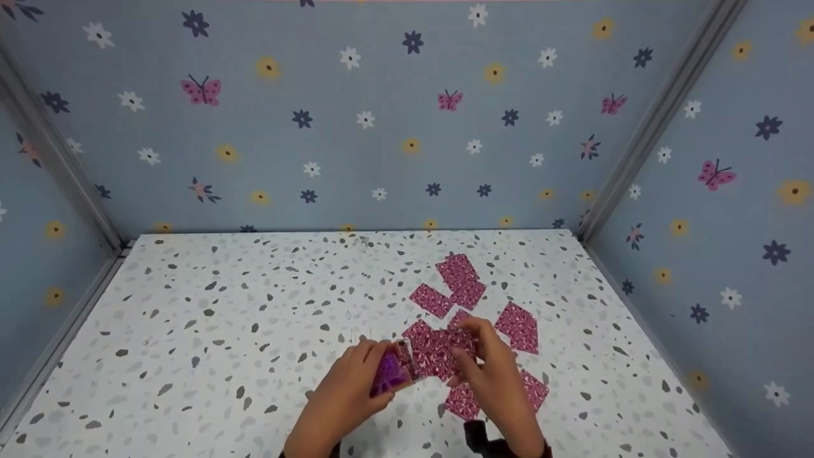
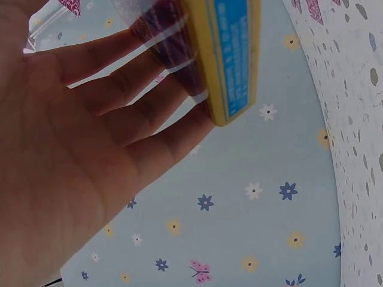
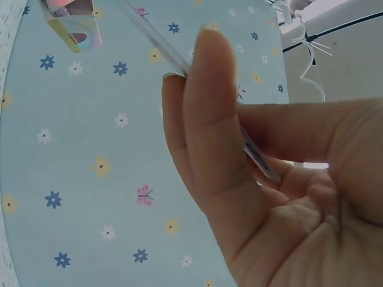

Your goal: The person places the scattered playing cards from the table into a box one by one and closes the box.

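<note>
The box (image 1: 392,372) is held by the left hand (image 1: 350,385), with the thumb set along its near side and the fingers laid over its far side. It is kept at a tilt near the front of the table (image 1: 191,331), left of the cards (image 1: 519,327). Purple is shown on its upper face, and a yellow edge with a blue panel is seen from the left wrist; whether the table is touched by it cannot be told.

A pink patterned card (image 1: 439,356) is pinched between the thumb and fingers of the right hand (image 1: 499,378), just beside the box; from the right wrist only its thin edge is seen. Whether more than one is held there cannot be told.

The other cards are scattered on the table around and beyond the right hand. Some are overlapped at the far end of the spread, and two are partly covered by the right hand and forearm. A black band (image 1: 475,436) is seen by the right wrist. The table is enclosed by blue walls (image 1: 356,140), printed with flowers and butterflies.
</note>
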`<control>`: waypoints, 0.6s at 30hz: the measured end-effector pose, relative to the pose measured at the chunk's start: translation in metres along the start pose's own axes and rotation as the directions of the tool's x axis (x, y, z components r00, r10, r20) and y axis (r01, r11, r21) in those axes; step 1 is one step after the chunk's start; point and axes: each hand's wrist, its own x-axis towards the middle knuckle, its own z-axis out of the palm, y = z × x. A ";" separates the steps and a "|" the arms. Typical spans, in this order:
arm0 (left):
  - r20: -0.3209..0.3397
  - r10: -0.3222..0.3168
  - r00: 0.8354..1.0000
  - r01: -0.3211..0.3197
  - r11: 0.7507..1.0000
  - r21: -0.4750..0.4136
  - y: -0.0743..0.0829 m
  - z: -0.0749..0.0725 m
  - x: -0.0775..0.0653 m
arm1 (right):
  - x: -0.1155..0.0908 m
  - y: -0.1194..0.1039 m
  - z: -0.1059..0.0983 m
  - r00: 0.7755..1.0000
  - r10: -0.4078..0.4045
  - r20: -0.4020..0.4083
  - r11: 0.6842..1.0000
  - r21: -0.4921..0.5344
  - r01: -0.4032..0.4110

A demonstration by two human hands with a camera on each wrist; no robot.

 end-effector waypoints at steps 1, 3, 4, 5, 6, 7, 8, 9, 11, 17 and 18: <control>0.000 0.001 1.000 -0.001 1.000 0.004 0.001 0.000 0.000 | 0.000 0.000 0.001 1.000 0.004 0.002 1.000 0.004 -0.004; 0.000 0.001 1.000 -0.001 1.000 0.005 0.001 0.000 0.000 | 0.001 0.000 0.001 1.000 0.008 0.012 1.000 0.006 -0.008; -0.001 0.001 1.000 -0.001 1.000 0.009 0.001 0.000 -0.001 | 0.001 0.001 0.002 1.000 0.005 0.017 1.000 0.004 -0.005; -0.003 0.001 1.000 -0.001 1.000 0.012 0.001 0.000 -0.001 | 0.002 0.001 0.002 1.000 0.002 0.021 1.000 -0.001 -0.002; -0.006 0.002 1.000 -0.002 1.000 0.016 0.000 0.000 -0.001 | 0.002 0.002 0.003 1.000 -0.002 0.025 1.000 -0.007 0.002; -0.010 0.005 1.000 -0.005 1.000 0.018 0.000 0.001 0.000 | 0.003 0.003 0.003 1.000 -0.009 0.029 1.000 -0.010 0.009; -0.013 0.006 1.000 -0.006 1.000 0.020 0.000 0.001 0.000 | 0.004 0.004 0.004 0.999 -0.011 0.033 1.000 -0.014 0.012; -0.016 0.008 1.000 -0.008 1.000 0.022 0.000 0.001 0.000 | 0.004 0.005 0.004 0.999 -0.013 0.038 1.000 -0.017 0.013; -0.019 0.014 1.000 -0.014 1.000 0.027 -0.001 0.001 0.000 | 0.006 0.005 0.005 0.999 -0.002 0.046 1.000 -0.023 0.003; -0.030 0.035 0.999 -0.034 0.999 0.035 -0.001 0.002 0.001 | 0.008 0.006 0.007 0.997 0.018 0.069 0.999 -0.045 -0.015; -0.034 0.038 0.999 -0.037 0.999 0.037 -0.001 0.003 0.001 | 0.008 0.007 0.007 0.997 0.021 0.071 0.999 -0.047 -0.018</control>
